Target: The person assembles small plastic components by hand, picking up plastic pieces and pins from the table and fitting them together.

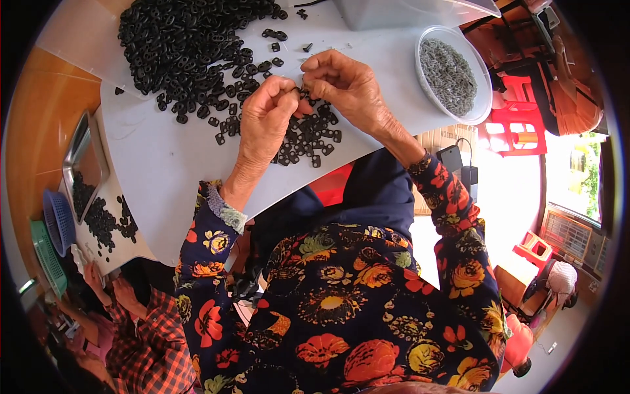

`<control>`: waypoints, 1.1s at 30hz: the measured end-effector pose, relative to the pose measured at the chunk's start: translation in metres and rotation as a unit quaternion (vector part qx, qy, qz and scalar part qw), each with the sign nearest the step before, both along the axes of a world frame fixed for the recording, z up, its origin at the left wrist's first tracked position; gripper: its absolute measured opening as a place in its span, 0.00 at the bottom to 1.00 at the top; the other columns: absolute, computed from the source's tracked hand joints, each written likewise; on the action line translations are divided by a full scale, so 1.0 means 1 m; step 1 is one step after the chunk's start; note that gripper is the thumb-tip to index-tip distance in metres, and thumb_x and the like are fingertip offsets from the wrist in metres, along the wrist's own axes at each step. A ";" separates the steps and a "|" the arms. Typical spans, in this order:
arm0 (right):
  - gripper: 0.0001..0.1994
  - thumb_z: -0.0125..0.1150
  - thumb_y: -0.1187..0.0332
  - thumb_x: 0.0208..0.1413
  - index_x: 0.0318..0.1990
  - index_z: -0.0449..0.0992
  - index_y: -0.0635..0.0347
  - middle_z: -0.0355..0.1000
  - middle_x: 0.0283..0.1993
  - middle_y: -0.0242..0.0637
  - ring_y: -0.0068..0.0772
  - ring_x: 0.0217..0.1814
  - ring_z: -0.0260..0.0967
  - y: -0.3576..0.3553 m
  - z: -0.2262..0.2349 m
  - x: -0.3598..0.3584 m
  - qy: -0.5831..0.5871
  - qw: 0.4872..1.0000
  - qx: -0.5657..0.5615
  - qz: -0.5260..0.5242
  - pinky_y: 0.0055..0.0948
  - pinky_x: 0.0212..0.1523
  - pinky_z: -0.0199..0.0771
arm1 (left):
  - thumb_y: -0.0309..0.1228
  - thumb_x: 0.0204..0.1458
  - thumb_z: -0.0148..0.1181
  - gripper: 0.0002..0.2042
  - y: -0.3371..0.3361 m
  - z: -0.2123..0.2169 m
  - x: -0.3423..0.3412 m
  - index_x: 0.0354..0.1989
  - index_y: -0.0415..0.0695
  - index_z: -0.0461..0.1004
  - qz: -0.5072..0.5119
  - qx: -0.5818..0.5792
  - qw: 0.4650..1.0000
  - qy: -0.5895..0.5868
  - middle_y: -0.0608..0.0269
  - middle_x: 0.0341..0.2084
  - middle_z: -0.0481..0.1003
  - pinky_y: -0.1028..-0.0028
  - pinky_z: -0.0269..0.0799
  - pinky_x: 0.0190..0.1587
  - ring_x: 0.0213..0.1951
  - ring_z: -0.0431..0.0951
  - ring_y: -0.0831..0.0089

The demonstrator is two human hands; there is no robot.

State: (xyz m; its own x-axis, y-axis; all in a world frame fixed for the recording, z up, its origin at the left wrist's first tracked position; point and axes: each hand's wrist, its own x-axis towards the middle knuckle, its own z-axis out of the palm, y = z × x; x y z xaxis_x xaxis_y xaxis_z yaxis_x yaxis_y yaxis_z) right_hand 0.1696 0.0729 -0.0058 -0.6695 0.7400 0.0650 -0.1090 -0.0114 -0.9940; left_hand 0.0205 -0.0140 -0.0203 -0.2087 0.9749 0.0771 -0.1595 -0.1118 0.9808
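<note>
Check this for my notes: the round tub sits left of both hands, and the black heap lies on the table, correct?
Left is wrong: in the head view the round tub is to the right of the left hand and right hand. The rest holds.

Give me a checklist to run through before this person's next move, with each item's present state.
1. Left hand and right hand both in view: ok.
2. Hands close together over the table: ok.
3. Secure grip on a small part between them: cannot tell; the fingers mostly hide it.
4. Bowl of small grey pieces upright and uncovered: ok.
5. Big pile of black pieces on the table: ok.
6. Space below the hands free of loose pieces: not ok, many scattered.
</note>
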 end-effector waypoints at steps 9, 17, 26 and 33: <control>0.11 0.56 0.78 0.55 0.46 0.69 0.68 0.72 0.34 0.30 0.16 0.37 0.69 -0.001 0.000 -0.003 0.012 1.000 0.006 0.001 0.20 0.41 0.72 | 0.23 0.55 0.50 0.03 -0.001 0.001 -0.001 0.32 0.39 0.70 0.000 -0.013 1.000 0.008 0.66 0.22 0.75 0.84 0.68 0.30 0.26 0.71 0.85; 0.10 0.55 0.77 0.55 0.45 0.69 0.67 0.72 0.32 0.29 0.14 0.35 0.67 0.001 0.000 -0.003 -0.012 0.999 0.042 -0.006 0.18 0.38 0.71 | 0.23 0.55 0.50 0.02 -0.001 0.001 0.001 0.32 0.39 0.68 0.003 -0.005 0.999 0.043 0.66 0.22 0.74 0.84 0.67 0.30 0.26 0.72 0.85; 0.09 0.56 0.79 0.53 0.43 0.71 0.66 0.72 0.31 0.29 0.14 0.33 0.68 -0.003 -0.001 -0.004 0.004 0.997 0.074 -0.012 0.19 0.36 0.71 | 0.22 0.54 0.50 0.01 -0.002 0.006 0.001 0.31 0.38 0.67 0.024 0.004 0.992 0.122 0.67 0.23 0.74 0.82 0.69 0.30 0.26 0.74 0.83; 0.08 0.56 0.78 0.54 0.42 0.73 0.66 0.72 0.30 0.29 0.14 0.32 0.67 -0.002 0.005 -0.004 -0.041 0.996 0.072 -0.017 0.18 0.35 0.71 | 0.24 0.56 0.49 0.03 -0.004 0.010 0.001 0.33 0.38 0.69 0.020 -0.023 0.979 0.203 0.65 0.23 0.75 0.82 0.70 0.34 0.27 0.73 0.83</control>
